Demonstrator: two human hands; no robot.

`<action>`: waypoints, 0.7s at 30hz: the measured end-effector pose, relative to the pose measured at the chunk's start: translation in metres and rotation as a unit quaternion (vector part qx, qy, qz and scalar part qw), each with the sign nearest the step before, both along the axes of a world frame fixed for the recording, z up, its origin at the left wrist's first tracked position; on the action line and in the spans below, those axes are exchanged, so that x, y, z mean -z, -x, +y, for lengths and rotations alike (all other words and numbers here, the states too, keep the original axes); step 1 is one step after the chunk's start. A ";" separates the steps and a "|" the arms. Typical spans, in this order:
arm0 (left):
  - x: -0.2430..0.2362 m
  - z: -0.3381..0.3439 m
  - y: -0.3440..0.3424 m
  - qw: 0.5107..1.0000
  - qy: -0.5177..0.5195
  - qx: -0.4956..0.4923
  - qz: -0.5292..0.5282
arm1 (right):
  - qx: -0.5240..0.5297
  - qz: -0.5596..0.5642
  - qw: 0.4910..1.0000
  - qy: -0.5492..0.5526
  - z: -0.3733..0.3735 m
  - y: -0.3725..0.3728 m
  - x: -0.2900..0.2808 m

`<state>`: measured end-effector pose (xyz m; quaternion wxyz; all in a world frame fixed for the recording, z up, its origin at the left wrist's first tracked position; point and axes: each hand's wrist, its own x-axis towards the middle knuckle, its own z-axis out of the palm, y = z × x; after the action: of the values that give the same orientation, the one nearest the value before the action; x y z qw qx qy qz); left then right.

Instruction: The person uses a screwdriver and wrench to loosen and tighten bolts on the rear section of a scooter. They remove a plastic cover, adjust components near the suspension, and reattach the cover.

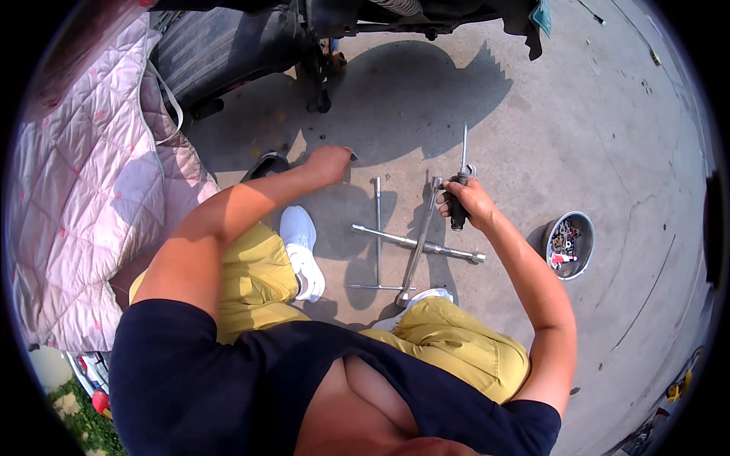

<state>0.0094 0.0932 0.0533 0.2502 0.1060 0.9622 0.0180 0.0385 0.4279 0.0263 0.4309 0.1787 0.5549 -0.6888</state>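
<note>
The right fingers (pixel 443 204) are wrapped around the black handle of a screwdriver (pixel 458 204), right of the middle of the scene. The handle lies inside that grip and the shaft runs away from the fingers to the far side, its long axis almost straight near to far. The right hand (pixel 476 202) is plainly the nearer one; the left hand (pixel 328 166) is well apart, to the left, curled with a small dark piece (pixel 353 154) jutting from it, too small to identify.

Just left of the screwdriver, the far end of a cross-shaped wrench (pixel 418 245) comes up beside the right fingers; I cannot tell whether they touch. Further left lies a T-shaped wrench (pixel 379 220). A metal bucket (pixel 591 247) of small hardware stands to the right, a pink quilted cover (pixel 91 197) far out left.
</note>
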 end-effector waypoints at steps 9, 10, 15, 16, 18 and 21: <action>-0.014 0.053 0.096 0.652 -0.585 -0.455 -0.160 | 0.101 -0.017 0.995 -0.009 0.007 0.006 0.013; -0.013 0.066 0.108 0.603 -0.623 -0.470 -0.165 | 0.107 -0.019 0.994 -0.005 0.008 0.005 0.014; -0.015 0.107 0.159 0.510 -0.701 -0.479 -0.138 | 0.119 -0.037 0.992 0.013 0.015 -0.001 0.019; -0.016 0.109 0.165 0.514 -0.708 -0.466 -0.135 | 0.119 -0.038 0.992 0.014 0.016 -0.002 0.020; -0.017 0.110 0.175 0.527 -0.712 -0.446 -0.130 | 0.120 -0.038 0.992 0.016 0.017 -0.002 0.022; -0.019 0.104 0.184 0.555 -0.699 -0.432 -0.126 | 0.118 -0.042 0.992 0.018 0.018 -0.002 0.025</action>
<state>-0.1741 0.1974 0.0726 0.1779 -0.1846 0.5358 0.8045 0.0401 0.4458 0.0012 0.3722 0.2640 0.4991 -0.7367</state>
